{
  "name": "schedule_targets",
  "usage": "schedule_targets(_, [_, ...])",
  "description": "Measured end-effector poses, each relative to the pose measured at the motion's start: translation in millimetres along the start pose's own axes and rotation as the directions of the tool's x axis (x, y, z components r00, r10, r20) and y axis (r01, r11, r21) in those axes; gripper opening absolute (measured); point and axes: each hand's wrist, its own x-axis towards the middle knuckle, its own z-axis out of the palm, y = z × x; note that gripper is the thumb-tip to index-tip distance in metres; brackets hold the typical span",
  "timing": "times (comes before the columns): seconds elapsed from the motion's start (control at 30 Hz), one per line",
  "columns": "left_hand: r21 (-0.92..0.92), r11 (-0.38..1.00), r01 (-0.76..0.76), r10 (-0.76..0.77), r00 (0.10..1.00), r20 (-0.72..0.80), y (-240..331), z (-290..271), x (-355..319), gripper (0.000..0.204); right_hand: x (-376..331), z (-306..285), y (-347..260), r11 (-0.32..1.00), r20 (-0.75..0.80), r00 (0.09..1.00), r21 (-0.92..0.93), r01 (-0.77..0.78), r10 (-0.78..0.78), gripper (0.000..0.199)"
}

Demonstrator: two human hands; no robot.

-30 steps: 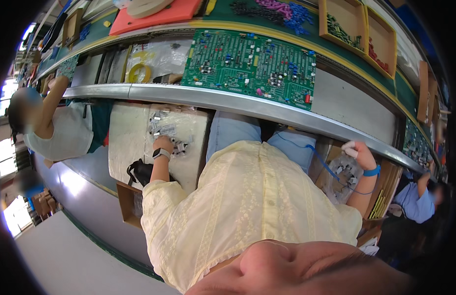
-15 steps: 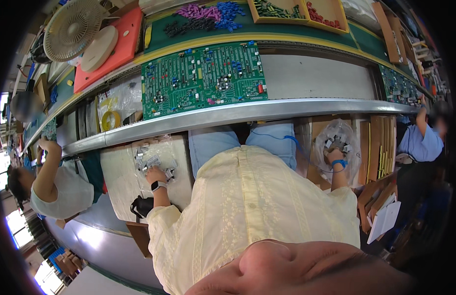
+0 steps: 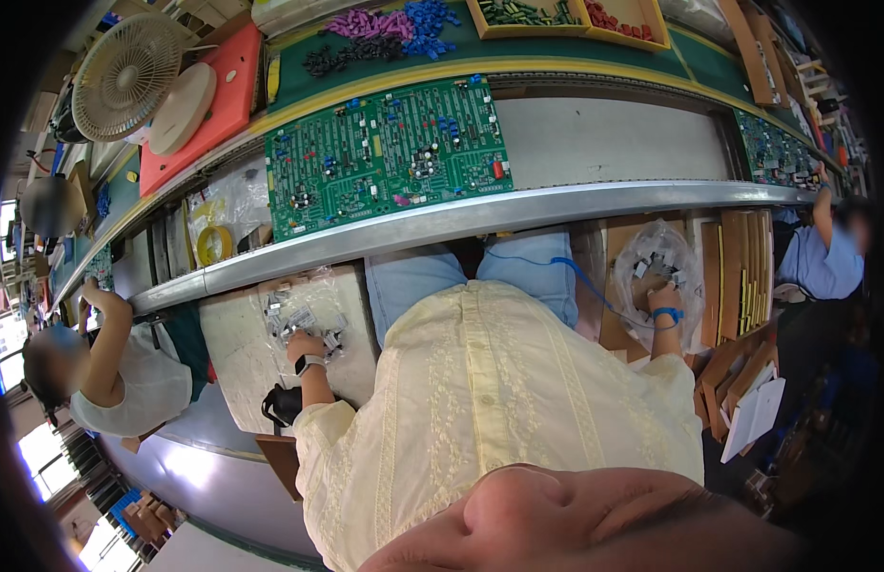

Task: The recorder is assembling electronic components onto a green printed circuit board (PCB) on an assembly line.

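My left hand [image 3: 305, 346], a watch on its wrist, reaches into a spread of small grey-white parts [image 3: 291, 319] lying on clear plastic at my left. Its fingers are bent down among them; whatever they grip is too small to name. On the other side, my right hand [image 3: 664, 299] wears a blue wrist strap [image 3: 667, 314] with a cord. That hand is inside an open clear plastic bag [image 3: 642, 250] holding similar grey parts [image 3: 659, 267]. Its fingers look curled together at the near side of those parts, their tips hidden.
A metal rail [image 3: 404, 217] runs across in front of me, with green circuit boards [image 3: 390, 157] behind it. Farther back lie piles of coloured parts [image 3: 431, 27] and a divided tray [image 3: 580, 36]. Cardboard dividers [image 3: 738, 276] stand at right. Co-workers sit on both sides.
My right hand has drawn slightly back from the grey parts in the bag, showing more of them. My left hand stays among its parts, with its fingers drawn closer together. The circuit boards appear slightly farther left.
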Motion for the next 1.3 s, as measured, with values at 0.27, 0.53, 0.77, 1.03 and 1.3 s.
schedule_targets(0.27, [-0.088,0.996,0.015,-0.014,1.000,0.021,-14,20,9,0.031,10,-7,-5,0.978,-0.033,0.994,0.188,-0.095,0.103,0.038])
schedule_targets(0.53, [-0.387,0.919,-0.074,-0.009,0.978,-0.207,-24,-24,-2,0.031,32,26,12,0.988,-0.080,0.995,0.151,-0.043,0.055,0.026])
schedule_targets(0.77, [-0.739,-0.010,-0.674,0.359,0.687,-0.632,69,-205,-44,0.022,19,7,12,0.993,0.031,0.996,0.079,-0.089,0.087,0.026])
schedule_targets(1.03, [-0.265,0.038,-0.964,0.826,0.179,-0.535,194,-265,-31,0.027,40,42,35,1.000,0.105,0.994,-0.002,-0.027,0.027,0.027])
schedule_targets(1.3, [-0.151,-0.017,-0.988,0.940,0.036,-0.340,203,-266,-23,0.016,30,19,21,0.998,0.164,0.985,0.051,0.041,-0.049,0.027])
